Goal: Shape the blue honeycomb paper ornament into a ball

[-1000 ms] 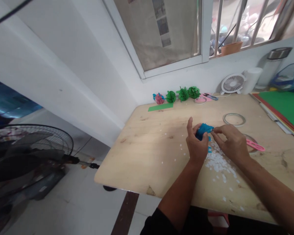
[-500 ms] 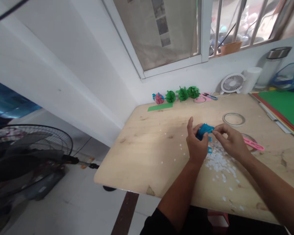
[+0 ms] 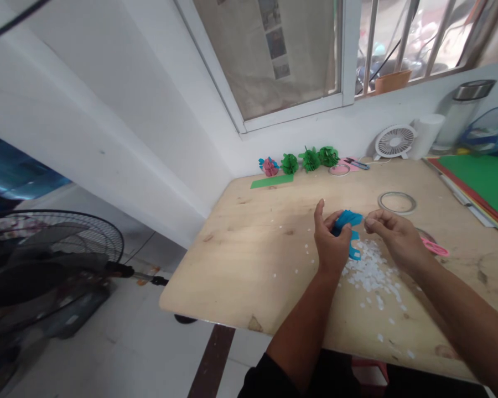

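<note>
A folded blue paper piece (image 3: 349, 219) is pinched between the thumb and fingers of my left hand (image 3: 330, 246), and a strip of it hangs below the thumb. One finger of that hand points upward, with a tiny white speck at its tip. My right hand (image 3: 396, 236) is just right of the blue paper, a small gap apart, its thumb and forefinger pressed together. Whatever lies between those fingertips is too small to make out. Many small white scraps (image 3: 371, 271) are heaped on the table below both hands. A pink-handled tool (image 3: 435, 247) is partly hidden behind my right hand.
On the wooden table (image 3: 240, 260), a pink-and-blue paper flower (image 3: 269, 167) and several green paper balls (image 3: 289, 164) line the wall beside a green strip (image 3: 271, 181). A wire ring (image 3: 397, 203), small white fan (image 3: 395, 142) and coloured sheets (image 3: 477, 177) are to the right.
My right hand has drawn back slightly to the right, away from the blue paper. The hanging blue strip shows more below my left thumb.
</note>
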Tool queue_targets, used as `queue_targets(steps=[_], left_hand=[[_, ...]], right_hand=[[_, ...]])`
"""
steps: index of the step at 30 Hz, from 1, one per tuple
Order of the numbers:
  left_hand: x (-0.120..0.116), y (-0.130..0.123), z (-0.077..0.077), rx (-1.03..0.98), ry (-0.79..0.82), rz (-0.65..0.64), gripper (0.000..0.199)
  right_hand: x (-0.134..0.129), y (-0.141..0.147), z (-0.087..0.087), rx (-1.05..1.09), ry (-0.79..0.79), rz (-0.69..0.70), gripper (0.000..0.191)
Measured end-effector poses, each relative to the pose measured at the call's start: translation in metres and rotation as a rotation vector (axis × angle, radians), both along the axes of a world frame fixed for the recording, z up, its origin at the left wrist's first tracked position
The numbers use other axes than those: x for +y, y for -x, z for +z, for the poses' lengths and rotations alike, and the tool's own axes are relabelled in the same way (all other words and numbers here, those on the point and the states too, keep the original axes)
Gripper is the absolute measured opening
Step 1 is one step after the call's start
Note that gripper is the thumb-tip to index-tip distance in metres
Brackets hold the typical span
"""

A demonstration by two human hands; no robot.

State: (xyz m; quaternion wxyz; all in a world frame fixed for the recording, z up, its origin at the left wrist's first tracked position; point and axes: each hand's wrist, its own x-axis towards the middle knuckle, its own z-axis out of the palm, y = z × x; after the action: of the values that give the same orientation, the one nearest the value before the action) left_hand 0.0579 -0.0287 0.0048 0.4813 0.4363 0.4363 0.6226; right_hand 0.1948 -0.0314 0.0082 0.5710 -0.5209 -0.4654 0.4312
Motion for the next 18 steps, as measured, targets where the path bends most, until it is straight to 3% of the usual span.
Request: queue_targets(steps=[4, 11, 18], left_hand=[[0.003, 0.001, -0.002, -0.109, 0.045, 0.022, 0.088], [0.006, 0.006, 0.005, -0.305, 0.073, 0.066, 0.092], [0.009, 0.010, 0.009, -0.455, 0.086, 0.092, 0.098]], right_hand=[[-0.001, 0.001, 0.003, -0.002, -0.006, -0.014, 0.037], [-0.003, 0.001, 0.000, -0.211, 0.027, -0.057, 0.032], [-0.007, 0.005, 0.003, -0.287, 0.070, 0.024, 0.032]])
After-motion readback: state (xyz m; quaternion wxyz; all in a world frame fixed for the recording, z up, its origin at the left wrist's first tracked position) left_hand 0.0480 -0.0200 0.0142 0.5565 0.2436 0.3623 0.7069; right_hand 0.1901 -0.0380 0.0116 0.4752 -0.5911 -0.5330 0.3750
